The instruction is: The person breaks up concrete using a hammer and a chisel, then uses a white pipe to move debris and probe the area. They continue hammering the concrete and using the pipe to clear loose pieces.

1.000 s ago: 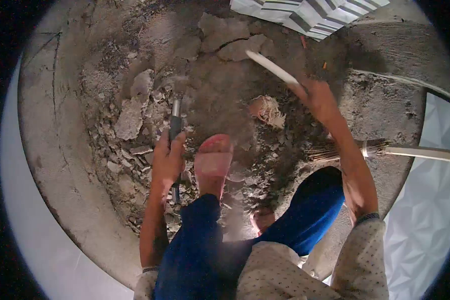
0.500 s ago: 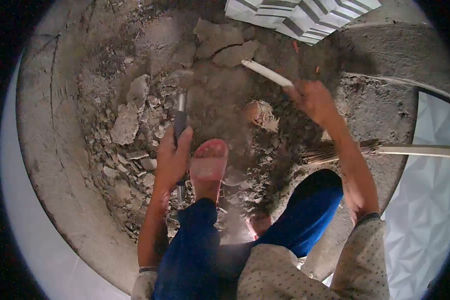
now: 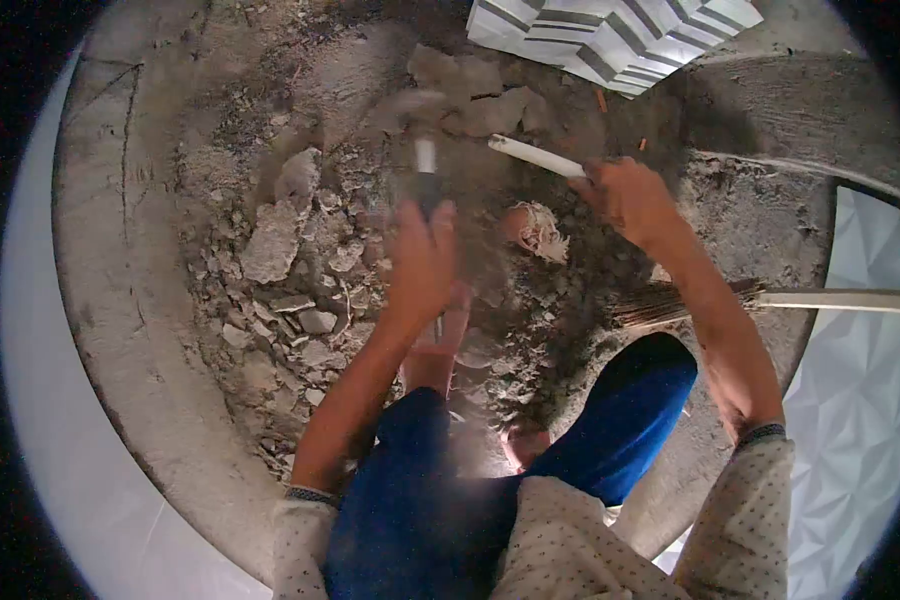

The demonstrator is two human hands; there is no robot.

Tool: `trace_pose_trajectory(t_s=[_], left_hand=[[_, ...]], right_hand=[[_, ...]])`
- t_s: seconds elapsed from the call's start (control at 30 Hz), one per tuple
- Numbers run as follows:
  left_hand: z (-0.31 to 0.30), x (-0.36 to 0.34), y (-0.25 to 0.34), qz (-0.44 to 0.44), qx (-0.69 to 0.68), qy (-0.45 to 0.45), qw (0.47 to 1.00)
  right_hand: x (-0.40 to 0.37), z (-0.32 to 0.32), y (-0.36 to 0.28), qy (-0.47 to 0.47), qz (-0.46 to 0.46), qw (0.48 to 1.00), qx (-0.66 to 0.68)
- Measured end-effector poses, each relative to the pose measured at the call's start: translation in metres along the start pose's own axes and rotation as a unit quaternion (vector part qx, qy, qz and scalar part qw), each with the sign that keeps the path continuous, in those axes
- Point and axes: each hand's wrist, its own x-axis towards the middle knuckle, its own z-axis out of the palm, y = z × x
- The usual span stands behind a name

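Note:
My left hand (image 3: pixel 422 265) is closed round the dark grip of a hammer (image 3: pixel 425 157) with a shiny metal shaft. Motion smears the hammer's head, which is over the broken grey slabs (image 3: pixel 510 112) of the floor. In my right hand (image 3: pixel 632 200) is a pale, whitish stick (image 3: pixel 537 157), its free end pointing left toward those slabs. Below the stick lies a tuft of pale fibres (image 3: pixel 542 235) with an orange-brown part. My left foot, in a pink sandal (image 3: pixel 452 325), is partly hidden behind my left forearm.
Loose rubble (image 3: pixel 315 320) and larger chunks lie to the left. On the right is a twig broom (image 3: pixel 685 302) with a pale handle, partly behind my right forearm. A striped grey-and-white panel (image 3: pixel 620 40) stands at the top. A curved concrete rim (image 3: pixel 110 330) runs along the left.
My left hand has moved up and to the right with the hammer, its head now blurred near the slabs. My right hand keeps nearly the same place with the stick.

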Motion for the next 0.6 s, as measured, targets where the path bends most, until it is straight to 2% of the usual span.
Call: trace_pose_trajectory(t_s=[0.03,0.1,0.2,0.3,0.33,0.37,0.43,0.5,0.57,0.6], left_hand=[[0.004,0.001,-0.006,0.015,0.033,-0.048,0.998],[-0.015,0.011,0.01,-0.14,-0.051,-0.242,0.959],[-0.037,0.023,0.023,-0.189,-0.181,-0.128,0.957],[-0.052,0.037,0.048,-0.304,-0.334,-0.02,0.892],[-0.043,0.033,0.041,-0.223,-0.213,-0.002,0.951],[-0.025,0.024,0.023,-0.136,-0.088,0.018,0.987],[0.0,0.013,0.005,-0.044,0.017,-0.025,0.999],[0.016,-0.003,0.002,-0.045,-0.024,-0.163,0.985],[0.006,0.0,-0.008,0.06,0.011,-0.146,0.987],[0.007,0.0,-0.009,0.029,-0.022,-0.14,0.989]], right_hand=[[0.001,0.002,0.001,0.009,-0.008,1.0,-0.017],[0.0,-0.003,0.0,-0.003,-0.018,0.999,-0.032],[-0.001,-0.012,-0.001,-0.014,-0.013,1.0,-0.019],[-0.003,-0.006,-0.002,-0.021,-0.011,1.0,-0.014],[-0.002,-0.005,-0.002,-0.018,-0.009,1.0,-0.016],[-0.002,-0.005,-0.003,-0.034,0.003,0.999,-0.016],[0.001,-0.009,-0.006,-0.063,0.027,0.997,-0.019],[0.0,-0.017,-0.01,-0.07,0.028,0.997,-0.024],[-0.003,-0.018,-0.007,-0.066,0.026,0.997,-0.022],[-0.007,-0.017,-0.004,-0.059,0.024,0.998,-0.017]])
